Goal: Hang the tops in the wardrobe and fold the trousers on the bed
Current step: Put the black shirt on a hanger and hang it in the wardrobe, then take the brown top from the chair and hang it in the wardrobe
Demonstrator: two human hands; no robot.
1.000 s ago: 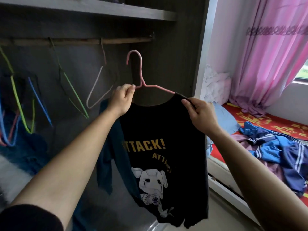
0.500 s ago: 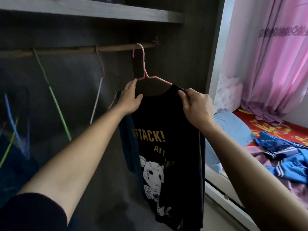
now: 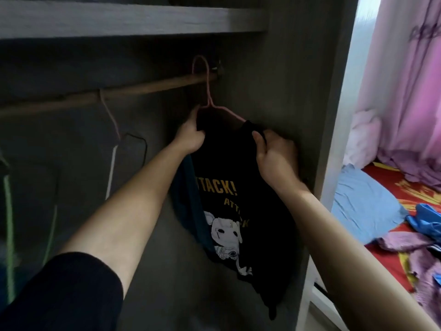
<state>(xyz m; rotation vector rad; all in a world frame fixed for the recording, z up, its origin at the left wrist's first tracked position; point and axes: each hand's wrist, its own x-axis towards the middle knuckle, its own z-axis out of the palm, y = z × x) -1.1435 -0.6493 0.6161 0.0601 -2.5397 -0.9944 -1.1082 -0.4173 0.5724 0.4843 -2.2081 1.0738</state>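
A black T-shirt [image 3: 260, 211] with yellow "ATTACK!" lettering and a white figure hangs on a pink wire hanger [image 3: 210, 101]. The hanger's hook sits over the far right end of the wooden wardrobe rail [image 3: 148, 88]. My left hand [image 3: 191, 134] grips the shirt's left shoulder at the hanger. My right hand [image 3: 274, 151] pinches the shirt's right shoulder. A dark blue garment [image 3: 188, 199] hangs just behind the shirt on its left. More clothes, blue [image 3: 427, 223] and purple [image 3: 405, 242], lie on the bed with its red cover [image 3: 391, 271] at the right.
Empty wire hangers hang on the rail to the left, one pink and white [image 3: 112, 149], others green [image 3: 9, 223]. A shelf [image 3: 133, 20] runs above the rail. The wardrobe's side panel [image 3: 331, 139] stands right of the shirt. A pink curtain [image 3: 405, 80] and blue pillow [image 3: 365, 204] are beyond.
Both hands carried the shirt up and rightward into the wardrobe. The pink hanger's hook went from below the rail to over its right end.
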